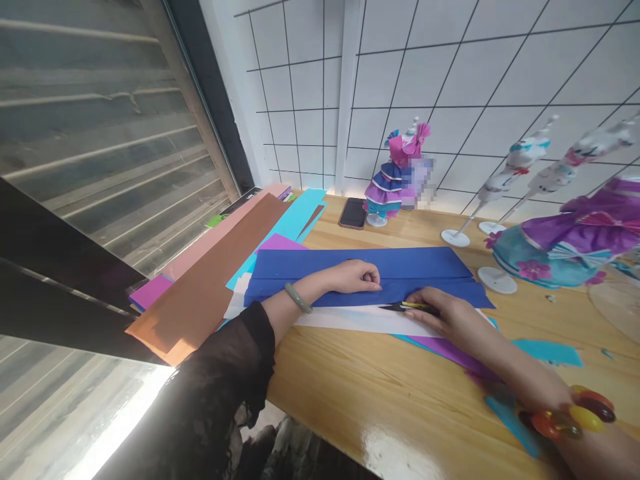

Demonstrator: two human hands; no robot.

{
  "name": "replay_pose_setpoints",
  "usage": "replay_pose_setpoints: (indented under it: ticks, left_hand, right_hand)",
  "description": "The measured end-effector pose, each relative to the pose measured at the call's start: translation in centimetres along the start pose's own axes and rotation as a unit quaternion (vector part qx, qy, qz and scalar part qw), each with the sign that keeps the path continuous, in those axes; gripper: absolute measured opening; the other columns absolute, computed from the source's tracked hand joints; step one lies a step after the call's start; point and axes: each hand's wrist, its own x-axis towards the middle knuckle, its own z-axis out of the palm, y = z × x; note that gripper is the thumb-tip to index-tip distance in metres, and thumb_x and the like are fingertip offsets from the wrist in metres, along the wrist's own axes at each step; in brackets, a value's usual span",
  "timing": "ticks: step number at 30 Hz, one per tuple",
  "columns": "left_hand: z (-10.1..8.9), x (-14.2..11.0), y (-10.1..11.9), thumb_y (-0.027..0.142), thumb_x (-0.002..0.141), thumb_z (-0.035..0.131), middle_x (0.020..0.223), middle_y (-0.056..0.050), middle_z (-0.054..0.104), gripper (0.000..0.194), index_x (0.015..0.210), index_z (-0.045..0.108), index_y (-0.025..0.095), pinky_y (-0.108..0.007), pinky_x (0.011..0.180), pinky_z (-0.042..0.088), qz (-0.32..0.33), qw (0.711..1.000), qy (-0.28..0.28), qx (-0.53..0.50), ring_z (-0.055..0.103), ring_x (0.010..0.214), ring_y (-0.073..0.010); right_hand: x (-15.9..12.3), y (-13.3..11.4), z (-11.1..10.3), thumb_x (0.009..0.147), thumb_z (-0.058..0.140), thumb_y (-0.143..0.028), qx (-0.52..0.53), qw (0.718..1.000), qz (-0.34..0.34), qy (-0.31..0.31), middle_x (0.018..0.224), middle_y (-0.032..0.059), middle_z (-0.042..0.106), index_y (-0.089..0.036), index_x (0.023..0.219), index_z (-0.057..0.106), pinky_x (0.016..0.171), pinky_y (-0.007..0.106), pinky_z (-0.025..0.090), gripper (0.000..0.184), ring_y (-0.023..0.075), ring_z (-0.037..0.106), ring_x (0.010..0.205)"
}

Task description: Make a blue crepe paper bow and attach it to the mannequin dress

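A long blue sheet lies on the table with a crease or fold line running along its length. My left hand rests on it, fingers curled in and nothing visible inside them. At the sheet's near edge, my right hand grips black-and-yellow scissors, their dark tip pointing left towards my left hand. The handles are mostly covered by my fingers. Beneath the blue sheet, a white sheet shows along the near side, with a purple piece sticking out below it.
Brown sheets and turquoise strips are piled left. A phone lies behind the blue sheet, beside a small dress on a stand. White figure stands and a purple-turquoise dress are at right. Turquoise scraps lie near my right arm.
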Motion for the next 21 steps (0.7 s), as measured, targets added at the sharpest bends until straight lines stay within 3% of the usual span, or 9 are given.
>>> replay_pose_setpoints:
  ticks: [3, 6, 13, 21]
  left_hand:
    - [-0.1, 0.2, -0.3, 0.039, 0.082, 0.048, 0.086, -0.003, 0.06, 0.031, 0.101, 0.055, 0.015, -0.022, 0.065, 0.04, -0.015, 0.998, 0.036, -0.056, 0.054, 0.075, -0.0117]
    - [-0.2, 0.4, -0.7, 0.039, 0.084, 0.047, 0.091, -0.006, 0.059, 0.03, 0.095, 0.06, 0.014, -0.025, 0.073, 0.04, -0.002, 0.998, 0.07, -0.006, 0.053, 0.083, -0.0141]
    - [1.1, 0.6, -0.7, 0.046, 0.073, 0.06, 0.091, -0.005, 0.055, 0.029, 0.084, 0.066, 0.019, -0.031, 0.088, 0.033, 0.005, 0.989, 0.073, 0.132, 0.05, 0.09, -0.018]
    - [1.2, 0.7, -0.7, 0.04, 0.074, 0.06, 0.088, -0.003, 0.058, 0.022, 0.075, 0.065, 0.019, -0.028, 0.084, 0.035, 0.003, 0.994, 0.071, 0.087, 0.051, 0.087, -0.0161]
  right_hand:
    - [0.0, 0.1, 0.0, 0.081, 0.046, -0.053, 0.001, 1.0, -0.003, 0.004, 0.092, 0.0055, 0.064, -0.023, 0.092, 0.059, 0.071, 0.032, 0.046, 0.034, 0.0215, 0.06, 0.082]
    - [-0.1, 0.0, 0.0, 0.081, 0.047, -0.053, 0.0, 1.0, -0.005, 0.005, 0.092, 0.0056, 0.065, -0.023, 0.091, 0.059, 0.07, 0.032, 0.046, 0.034, 0.0218, 0.06, 0.082]
    - [-0.3, -0.1, -0.1, 0.08, 0.046, -0.054, -0.007, 1.0, -0.001, 0.005, 0.09, 0.0055, 0.065, -0.024, 0.091, 0.059, 0.068, 0.032, 0.046, 0.034, 0.0218, 0.06, 0.079]
    - [-0.2, 0.3, 0.1, 0.08, 0.048, -0.054, -0.009, 1.0, -0.001, 0.008, 0.094, 0.0051, 0.065, -0.024, 0.093, 0.06, 0.07, 0.032, 0.047, 0.035, 0.0218, 0.061, 0.082]
